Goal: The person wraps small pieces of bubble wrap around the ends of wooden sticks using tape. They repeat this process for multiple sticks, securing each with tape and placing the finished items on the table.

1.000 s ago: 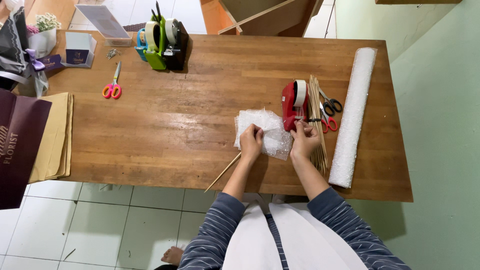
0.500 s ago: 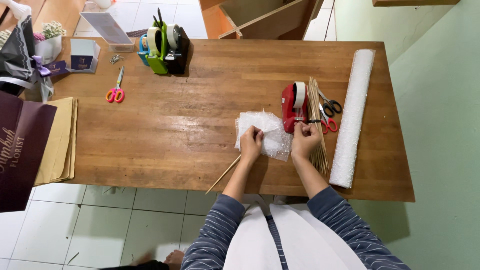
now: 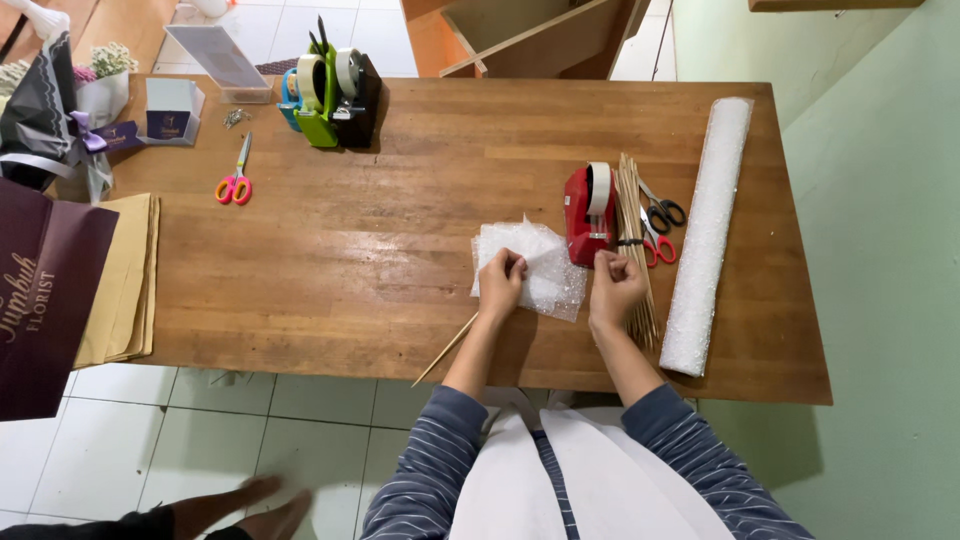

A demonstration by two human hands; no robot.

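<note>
**Both hands on bubble wrap sheet, near front edge of table**

Left hand (image 3: 500, 281): fingers curled shut, pinching the near part of a small crumpled sheet of clear bubble wrap (image 3: 525, 262). A thin wooden skewer (image 3: 446, 349) runs from under that hand diagonally out past the table's front edge; can't tell whether the hand actually grips it.

Right hand (image 3: 614, 288): fingers bent in a loose pinch at the sheet's right edge, just beside the red tape dispenser (image 3: 588, 213). Whether it holds tape, the wrap or nothing is too small to tell.

Bubble wrap sheet lies flat on the brown wooden table (image 3: 400, 230), right of centre, touching or just overlapping the dispenser's left side.

Around it:
- bundle of thin wooden sticks (image 3: 634, 240) right of the dispenser, running front to back
- black-handled scissors (image 3: 662, 210) and red-handled scissors (image 3: 655, 247) against the sticks
- long white roll of bubble wrap (image 3: 706, 232) along the right side, well apart from the hands
- green and black tape dispensers (image 3: 330, 85) at the far edge
- pink-handled scissors (image 3: 235, 180) far left of the hands
- stack of tan paper sheets (image 3: 125, 275) at the left edge
</note>
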